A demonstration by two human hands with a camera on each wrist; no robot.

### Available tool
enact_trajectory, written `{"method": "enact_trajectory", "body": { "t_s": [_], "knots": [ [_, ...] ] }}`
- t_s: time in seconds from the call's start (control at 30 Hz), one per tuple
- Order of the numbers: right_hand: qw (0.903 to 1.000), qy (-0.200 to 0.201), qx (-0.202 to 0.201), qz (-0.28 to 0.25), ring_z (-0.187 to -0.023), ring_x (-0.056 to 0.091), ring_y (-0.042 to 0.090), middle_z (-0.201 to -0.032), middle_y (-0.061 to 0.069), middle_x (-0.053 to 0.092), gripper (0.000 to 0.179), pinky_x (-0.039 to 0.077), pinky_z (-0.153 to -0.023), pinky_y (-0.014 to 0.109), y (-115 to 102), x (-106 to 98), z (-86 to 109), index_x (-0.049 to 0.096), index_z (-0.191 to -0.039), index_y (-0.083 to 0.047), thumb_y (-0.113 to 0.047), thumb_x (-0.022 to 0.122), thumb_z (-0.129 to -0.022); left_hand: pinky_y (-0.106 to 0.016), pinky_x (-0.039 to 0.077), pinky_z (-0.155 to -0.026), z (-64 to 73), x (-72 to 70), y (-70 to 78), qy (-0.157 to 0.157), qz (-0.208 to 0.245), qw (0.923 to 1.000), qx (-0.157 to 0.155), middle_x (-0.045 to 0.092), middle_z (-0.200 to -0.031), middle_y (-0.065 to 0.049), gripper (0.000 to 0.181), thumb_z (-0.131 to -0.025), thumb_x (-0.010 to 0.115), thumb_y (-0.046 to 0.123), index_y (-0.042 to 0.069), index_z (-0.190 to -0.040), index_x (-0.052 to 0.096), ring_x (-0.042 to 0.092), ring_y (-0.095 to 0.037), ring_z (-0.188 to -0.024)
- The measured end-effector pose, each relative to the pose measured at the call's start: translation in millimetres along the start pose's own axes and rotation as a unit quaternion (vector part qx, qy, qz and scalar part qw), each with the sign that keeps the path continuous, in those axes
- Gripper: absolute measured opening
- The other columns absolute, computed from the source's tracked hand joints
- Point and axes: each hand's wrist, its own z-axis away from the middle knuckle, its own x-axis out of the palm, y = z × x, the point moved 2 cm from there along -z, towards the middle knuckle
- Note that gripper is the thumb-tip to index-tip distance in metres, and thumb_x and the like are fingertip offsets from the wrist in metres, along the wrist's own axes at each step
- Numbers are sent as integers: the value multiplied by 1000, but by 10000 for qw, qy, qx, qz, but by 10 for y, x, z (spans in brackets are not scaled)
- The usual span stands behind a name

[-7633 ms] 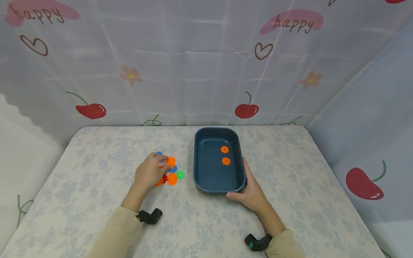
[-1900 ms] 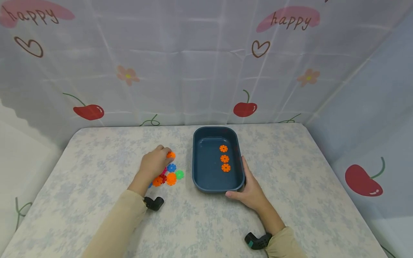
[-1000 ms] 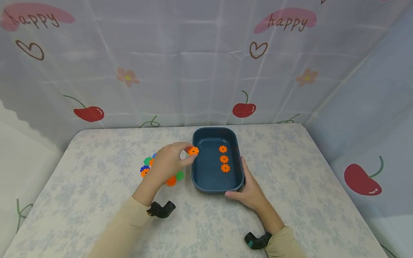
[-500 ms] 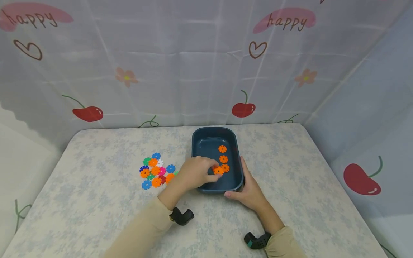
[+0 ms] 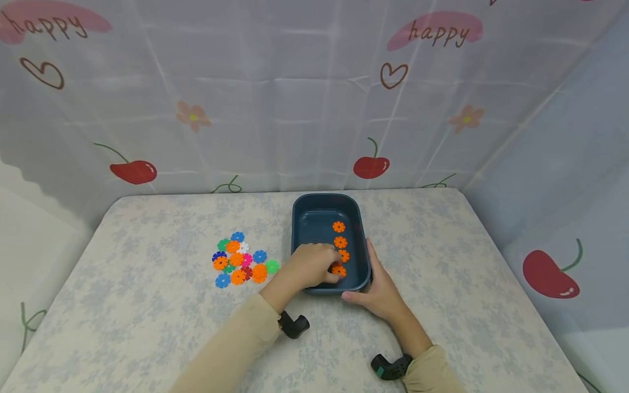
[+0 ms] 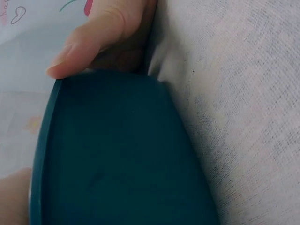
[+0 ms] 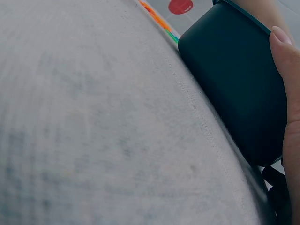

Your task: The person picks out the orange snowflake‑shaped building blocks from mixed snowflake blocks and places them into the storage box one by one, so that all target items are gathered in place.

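In the head view a dark blue tray [image 5: 314, 226] stands at the table's middle. My left hand [image 5: 309, 265] reaches over its left wall and pinches an orange notched plastic disc [image 5: 339, 271] low over the tray floor. Three more orange discs [image 5: 340, 242] lie in a column beyond it, near the right wall. My right hand [image 5: 382, 292] grips the tray's near right corner, thumb at the near rim and fingers along the right side. The left wrist view shows the tray's outer wall [image 6: 122, 150]; the fingertips at the disc are hidden there.
Left of the tray lies a loose pile of notched discs [image 5: 237, 259] in orange, blue, green, pink, red and white. The table has a pale patterned cloth [image 5: 147, 305]. A printed curtain [image 5: 275, 109] hangs behind its far edge.
My left hand took an orange disc from the pile, carried it right into the tray and moved it nearer me, below the column. My right hand has stayed at the tray's corner.
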Motion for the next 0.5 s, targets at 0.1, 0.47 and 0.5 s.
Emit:
{"method": "enact_trajectory", "body": {
  "t_s": [0.1,0.47,0.5],
  "knots": [
    [10000,4,-9,-3,-153,17,26,-167,-5,7,130,20,-119,62,1,1,-1,-6,-157,-42,-25,90,-71,-31,56,-78,-2,23,5,16,-83,10000,41,71,-104,7,28,-88,74,42,22,-107,77,67,-13,-90],
    [9999,28,5,113,-153,17,27,-168,-4,7,131,21,-118,63,12,0,-4,-6,-157,-42,-26,91,-71,-33,56,-84,-9,73,28,-18,-388,9992,71,70,-107,7,27,-87,75,39,29,-112,76,67,-13,-96],
    [9999,26,-1,97,-153,17,27,-168,-4,7,131,21,-118,63,13,0,-4,-6,-157,-42,-26,91,-71,-33,56,-84,-9,74,30,-18,-391,9992,61,70,-109,7,28,-87,75,40,29,-113,76,68,-13,-96]
  ]
}}
